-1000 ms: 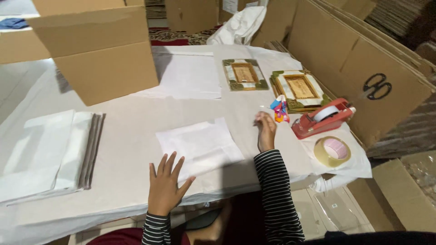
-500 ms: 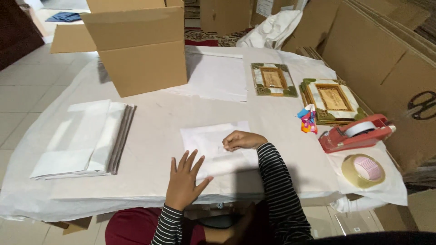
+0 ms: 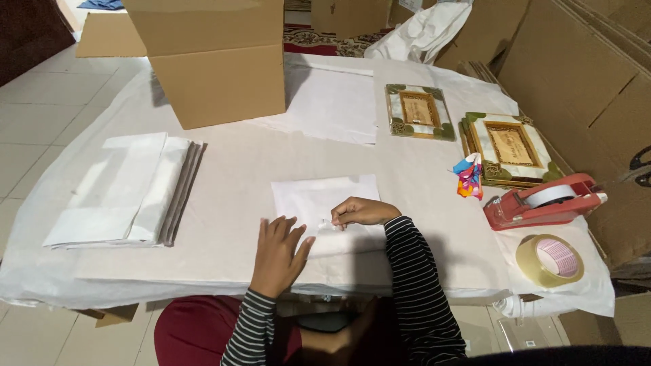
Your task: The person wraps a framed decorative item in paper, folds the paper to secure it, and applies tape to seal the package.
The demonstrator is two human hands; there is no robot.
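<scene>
A flat parcel wrapped in white paper (image 3: 325,203) lies on the paper-covered table (image 3: 237,169) in front of me. My left hand (image 3: 277,254) rests flat on its near left corner, fingers together. My right hand (image 3: 359,211) sits on the parcel's near edge, fingers curled and pinching a small piece at the paper fold; what it pinches is too small to name. Both arms wear black-and-white striped sleeves.
A red tape dispenser (image 3: 542,202) and a loose tape roll (image 3: 550,260) lie at the right. Two ornate picture frames (image 3: 418,112) (image 3: 510,146) and a colourful small item (image 3: 469,177) sit beyond. A cardboard box (image 3: 217,61) stands far left; a stack of folded white sheets (image 3: 129,190) lies left.
My right hand came back from beside the tape dispenser to the parcel's near edge. My left hand slid onto the parcel's corner and closed its fingers. The camera view shifted right and closer.
</scene>
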